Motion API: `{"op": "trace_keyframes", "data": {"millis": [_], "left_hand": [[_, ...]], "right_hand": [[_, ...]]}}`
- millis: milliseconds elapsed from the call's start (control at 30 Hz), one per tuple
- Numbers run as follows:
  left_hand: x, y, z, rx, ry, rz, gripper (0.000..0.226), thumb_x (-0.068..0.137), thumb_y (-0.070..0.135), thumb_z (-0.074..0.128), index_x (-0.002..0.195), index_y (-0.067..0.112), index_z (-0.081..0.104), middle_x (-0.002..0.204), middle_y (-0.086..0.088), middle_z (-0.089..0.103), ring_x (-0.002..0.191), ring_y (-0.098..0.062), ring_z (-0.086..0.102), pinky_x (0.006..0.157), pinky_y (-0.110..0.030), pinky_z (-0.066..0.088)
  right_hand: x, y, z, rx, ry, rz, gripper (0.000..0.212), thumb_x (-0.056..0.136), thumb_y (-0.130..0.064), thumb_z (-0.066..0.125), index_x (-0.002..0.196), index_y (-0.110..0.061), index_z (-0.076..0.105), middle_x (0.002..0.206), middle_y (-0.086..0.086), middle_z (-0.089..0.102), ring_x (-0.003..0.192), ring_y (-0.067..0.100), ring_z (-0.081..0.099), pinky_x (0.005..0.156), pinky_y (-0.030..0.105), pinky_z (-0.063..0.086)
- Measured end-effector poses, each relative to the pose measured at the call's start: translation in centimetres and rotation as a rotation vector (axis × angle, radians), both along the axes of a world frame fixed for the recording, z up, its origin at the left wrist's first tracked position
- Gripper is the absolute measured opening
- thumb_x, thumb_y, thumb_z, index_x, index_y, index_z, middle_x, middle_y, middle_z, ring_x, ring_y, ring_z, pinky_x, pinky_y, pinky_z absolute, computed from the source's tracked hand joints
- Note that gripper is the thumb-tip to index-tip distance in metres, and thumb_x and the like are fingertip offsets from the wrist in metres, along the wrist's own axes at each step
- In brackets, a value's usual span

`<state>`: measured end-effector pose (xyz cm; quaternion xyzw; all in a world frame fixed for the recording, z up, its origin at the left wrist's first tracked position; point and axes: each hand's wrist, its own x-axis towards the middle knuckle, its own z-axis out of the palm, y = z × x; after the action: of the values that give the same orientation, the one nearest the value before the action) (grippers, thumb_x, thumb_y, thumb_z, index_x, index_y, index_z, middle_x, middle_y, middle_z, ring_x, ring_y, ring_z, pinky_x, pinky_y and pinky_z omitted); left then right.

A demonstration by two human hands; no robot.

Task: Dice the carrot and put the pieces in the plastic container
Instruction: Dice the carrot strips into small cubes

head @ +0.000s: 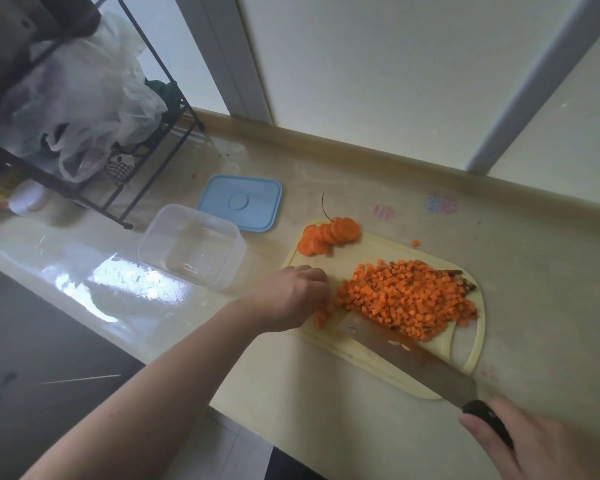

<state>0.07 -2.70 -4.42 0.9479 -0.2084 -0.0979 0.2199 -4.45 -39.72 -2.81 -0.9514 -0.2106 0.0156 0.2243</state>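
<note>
Gripping the black handle, the right hand (534, 445) lays the broad steel cleaver (406, 355) flat on the pale yellow plastic cutting board (361, 362), its blade against the heap of diced orange carrot (409, 296).

Left hand (291, 299), fingers curled down, touches a few carrot pieces at the heap's left edge. Sliced carrot rounds (329, 235) wait at the board's far corner. Just left of the board sits the clear plastic container (191, 245), with its blue lid (241, 202) lying behind it.

Pale bench (534, 271) below frosted window panes (378, 64) across the top; black wire rack (146, 168) holding plastic bags (84, 98), upper left.
</note>
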Motion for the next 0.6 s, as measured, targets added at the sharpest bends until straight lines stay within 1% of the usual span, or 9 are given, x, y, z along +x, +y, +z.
{"op": "trace_keyframes", "data": {"millis": [100, 167, 200, 233, 300, 367, 467, 533, 600], "left_hand": [[-0.1, 0.0, -0.1, -0.007, 0.009, -0.005, 0.014, 0.089, 0.018, 0.059, 0.093, 0.014, 0.072, 0.097, -0.004, 0.065, 0.081, -0.028, 0.059, 0.068, -0.041, 0.054], [0.0, 0.0, -0.3, -0.031, 0.025, 0.019, 0.013, 0.088, 0.016, 0.06, 0.095, 0.013, 0.071, 0.097, -0.004, 0.064, 0.082, -0.027, 0.059, 0.069, -0.042, 0.054], [-0.1, 0.0, -0.5, -0.054, 0.031, 0.045, 0.013, 0.088, 0.016, 0.06, 0.096, 0.013, 0.07, 0.098, -0.004, 0.063, 0.084, -0.027, 0.059, 0.069, -0.042, 0.054], [-0.1, -0.2, -0.7, -0.076, 0.029, 0.079, 0.014, 0.088, 0.015, 0.06, 0.098, 0.014, 0.069, 0.098, -0.003, 0.063, 0.086, -0.026, 0.059, 0.07, -0.042, 0.054], [-0.3, -0.9, -0.9, -0.095, -0.011, 0.166, 0.015, 0.09, 0.016, 0.062, 0.103, 0.014, 0.069, 0.098, -0.002, 0.065, 0.088, -0.026, 0.06, 0.07, -0.042, 0.055], [-0.6, -2.0, -1.2, -0.097, -0.063, 0.247, 0.016, 0.09, 0.024, 0.064, 0.102, 0.015, 0.071, 0.094, -0.002, 0.068, 0.086, -0.028, 0.061, 0.069, -0.04, 0.055], [-0.9, -3.1, -1.5, -0.105, -0.078, 0.322, 0.033, 0.086, 0.041, 0.057, 0.097, 0.014, 0.074, 0.091, -0.004, 0.07, 0.084, -0.029, 0.061, 0.071, -0.038, 0.055], [-1.3, -3.4, -2.0, -0.116, -0.097, 0.36, 0.032, 0.084, 0.04, 0.058, 0.094, 0.013, 0.074, 0.089, -0.004, 0.07, 0.082, -0.03, 0.062, 0.071, -0.04, 0.056], [-1.6, -3.7, -2.5, -0.131, -0.127, 0.393, 0.023, 0.083, 0.032, 0.063, 0.089, 0.013, 0.075, 0.085, -0.003, 0.07, 0.076, -0.031, 0.062, 0.067, -0.041, 0.055]], "right_hand": [[-0.2, -0.2, -0.2, 0.028, 0.012, -0.025, 0.069, 0.087, -0.077, 0.025, 0.066, -0.025, 0.065, 0.051, -0.007, 0.062, 0.043, 0.005, 0.059, 0.035, 0.024, 0.04], [-0.3, -0.3, -0.3, 0.067, 0.016, -0.048, 0.069, 0.087, -0.077, 0.027, 0.067, -0.024, 0.067, 0.052, -0.007, 0.063, 0.044, 0.006, 0.06, 0.044, 0.028, 0.044], [-0.3, -0.4, -0.4, 0.081, 0.007, -0.058, 0.07, 0.088, -0.076, 0.028, 0.067, -0.022, 0.067, 0.052, -0.006, 0.063, 0.044, 0.006, 0.06, 0.046, 0.025, 0.042], [-0.4, -0.4, -0.4, 0.092, 0.004, -0.071, 0.069, 0.088, -0.075, 0.028, 0.067, -0.021, 0.067, 0.051, -0.005, 0.062, 0.043, 0.005, 0.057, 0.051, 0.025, 0.042], [-0.4, -0.6, -0.3, 0.086, 0.009, -0.105, 0.065, 0.086, -0.077, 0.028, 0.069, -0.026, 0.065, 0.05, -0.006, 0.059, 0.042, 0.003, 0.054, 0.055, 0.026, 0.043], [-0.3, -0.8, -0.4, 0.064, 0.031, -0.128, 0.071, 0.085, -0.079, 0.027, 0.07, -0.023, 0.068, 0.051, -0.006, 0.061, 0.045, 0.003, 0.058, 0.054, 0.026, 0.044], [-0.3, -0.9, -0.4, 0.05, 0.03, -0.135, 0.075, 0.085, -0.078, 0.025, 0.068, -0.02, 0.069, 0.055, -0.006, 0.064, 0.049, 0.006, 0.061, 0.061, 0.026, 0.045], [-0.2, -0.8, -0.4, 0.035, 0.022, -0.133, 0.075, 0.086, -0.078, 0.025, 0.067, -0.02, 0.068, 0.053, -0.005, 0.063, 0.047, 0.006, 0.059, 0.058, 0.027, 0.045], [-0.2, -0.6, -0.3, 0.026, 0.026, -0.137, 0.074, 0.085, -0.078, 0.024, 0.066, -0.021, 0.067, 0.049, -0.005, 0.06, 0.043, 0.003, 0.056, 0.053, 0.026, 0.044]]}}
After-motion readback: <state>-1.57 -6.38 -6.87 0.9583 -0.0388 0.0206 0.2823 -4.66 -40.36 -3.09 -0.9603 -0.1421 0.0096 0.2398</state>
